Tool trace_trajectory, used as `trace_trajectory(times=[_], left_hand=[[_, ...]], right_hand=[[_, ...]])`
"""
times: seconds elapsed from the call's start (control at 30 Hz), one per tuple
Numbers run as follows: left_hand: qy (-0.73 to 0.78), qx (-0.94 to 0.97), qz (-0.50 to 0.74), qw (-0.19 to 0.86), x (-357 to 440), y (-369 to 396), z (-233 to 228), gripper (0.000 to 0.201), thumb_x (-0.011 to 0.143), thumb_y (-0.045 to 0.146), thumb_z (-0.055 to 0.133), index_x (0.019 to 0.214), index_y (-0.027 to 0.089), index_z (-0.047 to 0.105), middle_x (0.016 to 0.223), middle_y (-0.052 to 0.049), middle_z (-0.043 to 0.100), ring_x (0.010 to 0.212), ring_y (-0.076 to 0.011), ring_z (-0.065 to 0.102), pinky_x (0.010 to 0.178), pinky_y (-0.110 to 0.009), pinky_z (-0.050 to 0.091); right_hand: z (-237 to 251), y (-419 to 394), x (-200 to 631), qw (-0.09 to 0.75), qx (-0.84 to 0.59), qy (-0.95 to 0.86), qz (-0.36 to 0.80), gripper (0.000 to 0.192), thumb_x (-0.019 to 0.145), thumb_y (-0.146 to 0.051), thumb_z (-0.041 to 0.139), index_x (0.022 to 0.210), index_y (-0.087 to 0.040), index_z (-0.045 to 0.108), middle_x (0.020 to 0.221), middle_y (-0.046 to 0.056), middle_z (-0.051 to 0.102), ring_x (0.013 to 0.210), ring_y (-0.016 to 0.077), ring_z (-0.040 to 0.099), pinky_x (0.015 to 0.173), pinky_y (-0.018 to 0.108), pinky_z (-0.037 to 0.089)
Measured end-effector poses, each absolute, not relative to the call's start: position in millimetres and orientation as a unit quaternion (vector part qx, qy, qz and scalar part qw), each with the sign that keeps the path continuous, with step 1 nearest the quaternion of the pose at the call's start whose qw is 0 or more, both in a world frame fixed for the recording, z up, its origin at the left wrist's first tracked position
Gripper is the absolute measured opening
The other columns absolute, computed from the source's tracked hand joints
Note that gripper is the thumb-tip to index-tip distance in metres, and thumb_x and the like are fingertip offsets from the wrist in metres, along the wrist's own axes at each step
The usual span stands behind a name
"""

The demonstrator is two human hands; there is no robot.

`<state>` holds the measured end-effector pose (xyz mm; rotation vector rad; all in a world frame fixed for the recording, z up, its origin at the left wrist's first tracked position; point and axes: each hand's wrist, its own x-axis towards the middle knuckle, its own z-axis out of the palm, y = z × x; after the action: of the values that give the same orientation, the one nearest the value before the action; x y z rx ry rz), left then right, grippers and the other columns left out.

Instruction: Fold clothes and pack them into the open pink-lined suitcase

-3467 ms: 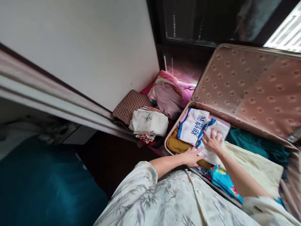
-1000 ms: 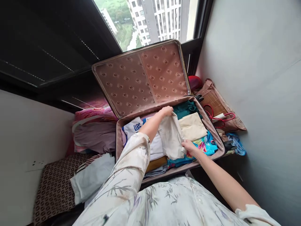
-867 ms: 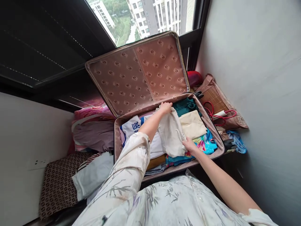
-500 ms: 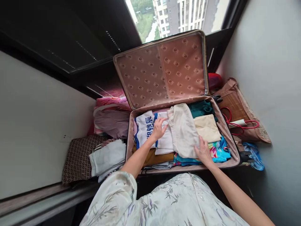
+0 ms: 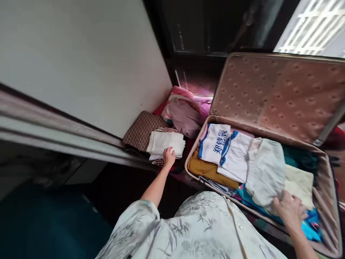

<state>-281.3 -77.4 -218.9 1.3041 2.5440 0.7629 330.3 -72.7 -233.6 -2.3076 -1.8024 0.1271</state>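
My left hand (image 5: pixel 169 157) is at the front edge of a folded white garment (image 5: pixel 165 141), on a pile left of the suitcase. Its fingers are slightly bent and apart. My right hand (image 5: pixel 291 210), a little blurred, rests at the lower right corner of folded off-white trousers (image 5: pixel 266 169), fingers spread. Those trousers lie on top of the clothes inside the open suitcase (image 5: pixel 190 158). Beside them are a white shirt with blue lettering (image 5: pixel 215 142), another white garment with blue trim (image 5: pixel 235 158) and a cream folded cloth (image 5: pixel 299 183).
A brown patterned cushion (image 5: pixel 138 131) and a mauve bundle of cloth (image 5: pixel 183 117) sit left of the suitcase. The raised suitcase lid (image 5: pixel 277 97) leans back toward the window. Mustard cloth (image 5: pixel 210 171) lies in the suitcase. A pale wall (image 5: pixel 88 61) stands at the left.
The view has swung left. My left hand has left the white clothes in the suitcase and moved to the white pile outside it. My right hand stays by the off-white trousers' corner.
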Motion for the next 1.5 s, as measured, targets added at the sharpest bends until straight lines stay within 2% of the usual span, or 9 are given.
trace_trajectory(times=[0.1,0.2,0.37,0.53,0.8,1.0,1.2,1.37,1.5], left_hand=[[0.841,0.515,0.149,0.072,-309.9,-102.8,-228.5,0.056,0.082,0.025,0.076,0.136,0.019,0.062,0.146,-0.017,0.053,0.131,-0.0364,0.051,0.11,-0.051,0.044],[0.822,0.56,0.088,0.053,-325.0,-107.3,-233.0,0.078,0.08,0.033,0.083,0.15,0.025,0.052,0.159,-0.016,0.04,0.14,-0.0401,0.04,0.112,-0.055,0.038],[0.783,0.61,0.07,0.093,-355.4,-81.2,-226.5,0.065,0.083,0.039,0.081,0.144,0.028,0.061,0.157,-0.013,0.044,0.139,-0.0358,0.041,0.113,-0.05,0.036],[0.716,0.679,0.029,0.159,-386.5,-72.7,-219.5,0.06,0.089,0.02,0.07,0.147,0.028,0.058,0.159,-0.013,0.04,0.143,-0.0323,0.038,0.115,-0.047,0.037],[0.729,0.67,0.004,0.141,-429.7,-106.5,-235.8,0.099,0.075,-0.007,0.054,0.164,0.028,0.028,0.172,-0.01,0.023,0.158,-0.0347,0.018,0.123,-0.058,0.026],[0.724,0.678,0.03,0.128,-472.9,-99.3,-237.2,0.082,0.08,-0.005,0.05,0.154,0.029,0.049,0.164,-0.007,0.042,0.153,-0.0294,0.034,0.122,-0.051,0.03],[0.66,0.722,0.016,0.205,-509.0,-71.2,-235.3,0.072,0.073,0.022,0.085,0.141,0.026,0.064,0.156,-0.012,0.05,0.144,-0.0313,0.045,0.12,-0.044,0.036],[0.636,0.725,-0.009,0.263,-524.8,-56.8,-232.9,0.079,0.065,0.031,0.091,0.14,0.026,0.065,0.157,-0.012,0.049,0.141,-0.0316,0.046,0.118,-0.042,0.036],[0.626,0.734,-0.008,0.264,-524.3,-57.4,-226.5,0.067,0.077,0.029,0.079,0.142,0.027,0.062,0.155,-0.01,0.049,0.138,-0.0259,0.048,0.118,-0.04,0.037]], right_hand=[[-210.6,-59.9,305.3,0.113,-0.77,-0.628,-0.008,0.058,0.085,-0.052,0.048,0.131,-0.021,0.065,0.14,0.029,0.052,0.127,0.0551,0.048,0.087,0.072,0.043],[-190.2,-41.4,256.1,0.161,-0.693,-0.702,0.026,0.058,0.085,-0.046,0.049,0.13,-0.012,0.064,0.124,0.027,0.059,0.12,0.047,0.055,0.093,0.065,0.047],[-171.4,-18.9,129.9,0.24,-0.554,-0.782,0.155,0.046,0.087,-0.039,0.052,0.126,-0.017,0.061,0.118,0.018,0.06,0.107,0.032,0.061,0.092,0.052,0.055],[-157.6,-22.4,6.6,0.203,-0.414,-0.849,0.258,0.037,0.088,-0.023,0.051,0.124,-0.021,0.061,0.124,0.014,0.059,0.106,0.026,0.063,0.094,0.044,0.055],[-153.4,-22.8,-57.7,0.109,-0.333,-0.892,0.284,0.036,0.086,-0.012,0.05,0.121,-0.019,0.061,0.112,0.011,0.06,0.098,0.0217,0.061,0.091,0.037,0.055],[-150.7,-17.3,-62.2,0.071,-0.357,-0.886,0.288,0.037,0.087,-0.011,0.05,0.121,-0.018,0.062,0.106,0.01,0.06,0.091,0.0195,0.061,0.087,0.033,0.055],[-147.1,-8.7,-81.1,0.036,-0.362,-0.886,0.286,0.042,0.088,-0.011,0.051,0.129,-0.013,0.061,0.113,0.013,0.062,0.094,0.0198,0.064,0.089,0.033,0.054],[-156.8,-5.3,-85.9,0.038,-0.369,-0.877,0.305,0.041,0.088,-0.012,0.053,0.127,-0.014,0.063,0.113,0.012,0.064,0.092,0.0186,0.067,0.086,0.03,0.055],[-162.2,-5.8,-86.4,0.053,-0.371,-0.875,0.305,0.04,0.086,-0.011,0.053,0.123,-0.015,0.066,0.111,0.011,0.066,0.083,0.0165,0.065,0.082,0.03,0.056]])
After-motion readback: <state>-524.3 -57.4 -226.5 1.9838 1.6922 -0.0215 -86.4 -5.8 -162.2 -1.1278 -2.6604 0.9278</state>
